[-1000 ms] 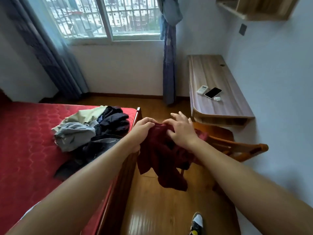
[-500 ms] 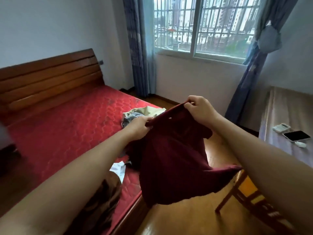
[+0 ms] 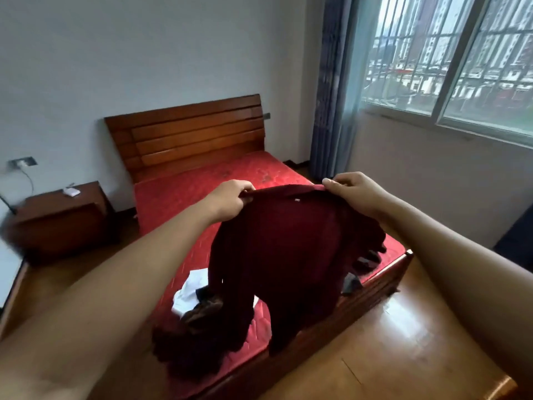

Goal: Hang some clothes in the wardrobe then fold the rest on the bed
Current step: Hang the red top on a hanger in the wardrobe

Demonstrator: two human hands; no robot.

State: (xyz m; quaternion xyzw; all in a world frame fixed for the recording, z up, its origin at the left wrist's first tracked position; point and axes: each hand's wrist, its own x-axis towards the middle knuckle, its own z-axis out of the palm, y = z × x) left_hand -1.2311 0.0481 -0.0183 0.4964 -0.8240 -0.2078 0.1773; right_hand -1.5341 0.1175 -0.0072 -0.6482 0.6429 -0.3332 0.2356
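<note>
Dark red garment (image 3: 282, 255): held up over the foot end of the bed (image 3: 184, 203), stretched by its top edge. Left hand (image 3: 230, 200) and right hand (image 3: 357, 194) each pinch one end of that edge. Neither hung nor folded.
White garment (image 3: 189, 294), brown patterned garment (image 3: 202, 313), dark clothes (image 3: 370, 258): loose on the bed, unfolded.
Wardrobe: out of view.
Progress, by estimate: early; folding mostly remains.
</note>
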